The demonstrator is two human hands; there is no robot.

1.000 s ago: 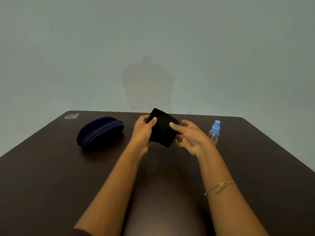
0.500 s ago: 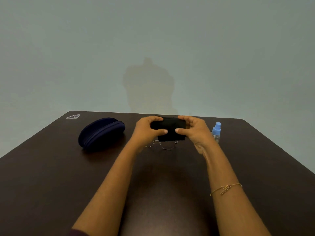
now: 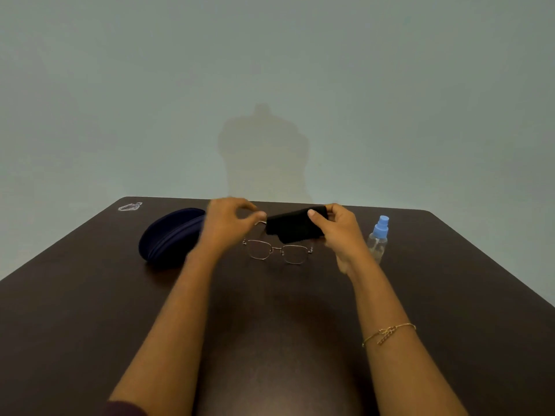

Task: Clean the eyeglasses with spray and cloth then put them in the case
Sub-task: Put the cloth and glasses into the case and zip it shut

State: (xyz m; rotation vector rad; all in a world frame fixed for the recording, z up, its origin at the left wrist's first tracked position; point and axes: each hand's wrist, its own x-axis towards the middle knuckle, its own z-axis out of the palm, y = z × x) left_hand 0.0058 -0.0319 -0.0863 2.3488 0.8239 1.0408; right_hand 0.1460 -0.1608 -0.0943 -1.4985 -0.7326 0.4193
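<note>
Above the table (image 3: 90, 310), the right hand (image 3: 338, 232) pinches the black cloth (image 3: 292, 225) between thumb and fingers. The left hand (image 3: 225, 225), fingers curled, pinches the cloth's left end. The glasses (image 3: 277, 250) lie on the table under the cloth, between the closed case (image 3: 169, 234) and the spray (image 3: 379, 238).

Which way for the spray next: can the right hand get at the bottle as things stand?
Probably yes. The spray bottle stands upright just beside the right hand with nothing between them, but that hand grips the black cloth and would likely need to free itself first.
</note>
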